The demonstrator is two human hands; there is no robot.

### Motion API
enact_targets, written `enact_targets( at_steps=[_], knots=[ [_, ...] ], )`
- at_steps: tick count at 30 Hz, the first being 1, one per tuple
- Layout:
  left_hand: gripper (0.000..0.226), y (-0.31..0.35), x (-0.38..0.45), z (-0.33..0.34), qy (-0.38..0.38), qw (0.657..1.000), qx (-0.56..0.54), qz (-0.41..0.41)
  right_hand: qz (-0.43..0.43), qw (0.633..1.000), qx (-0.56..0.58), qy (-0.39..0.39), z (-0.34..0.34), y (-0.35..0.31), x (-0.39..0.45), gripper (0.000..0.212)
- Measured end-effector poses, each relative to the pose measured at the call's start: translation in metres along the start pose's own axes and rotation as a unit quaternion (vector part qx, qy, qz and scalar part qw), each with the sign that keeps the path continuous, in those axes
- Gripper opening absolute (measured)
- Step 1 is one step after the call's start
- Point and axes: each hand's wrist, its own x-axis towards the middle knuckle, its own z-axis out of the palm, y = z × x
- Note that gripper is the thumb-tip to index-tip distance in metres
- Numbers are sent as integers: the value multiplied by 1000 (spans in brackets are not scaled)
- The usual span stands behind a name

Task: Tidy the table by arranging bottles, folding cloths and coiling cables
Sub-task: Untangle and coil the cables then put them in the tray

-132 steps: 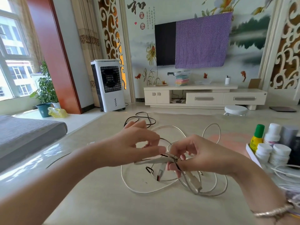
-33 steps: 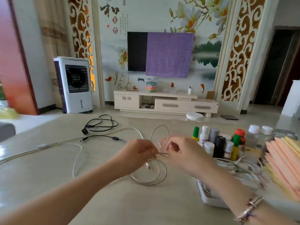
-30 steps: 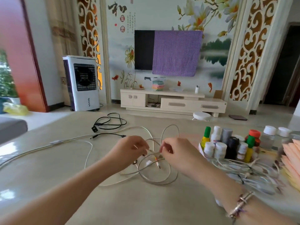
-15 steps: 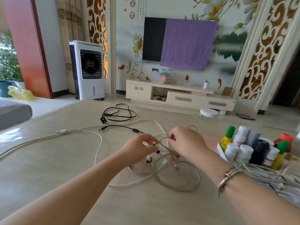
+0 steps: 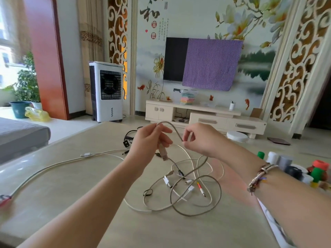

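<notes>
From the head camera, the left hand (image 5: 149, 142) is pinching the grey braided cable (image 5: 197, 203) near its USB plug (image 5: 163, 154), while the right hand (image 5: 200, 138) is pinching it further along, above the table (image 5: 71, 185). Even loops should keep it clear of the white cables (image 5: 194, 169). Half a second ago both hands were working lower, at the tangle.

I see my left hand (image 5: 152, 140) gripping a grey braided cable (image 5: 195, 203) near its plug, my right hand (image 5: 198, 138) pinching it at three o'clock. Its loops lie tangled with thin white cables (image 5: 194, 169) on the beige counter (image 5: 71, 185); capped bottles (image 5: 286, 163) stand at three o'clock.
</notes>
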Motion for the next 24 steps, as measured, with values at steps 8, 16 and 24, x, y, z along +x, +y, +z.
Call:
enact_targets(
  at_steps=[8,16,24],
  knots=[
    [31,1,3,-13,38,976,-194,-86,11,998,26,-58,17,13,-3,11],
    [25,-3,3,-3,83,951,-251,-158,58,956,283,-41,12,0,-3,14],
    [18,-9,5,-4,19,936,-321,-142,88,920,371,-94,32,-4,-21,9]
  ],
)
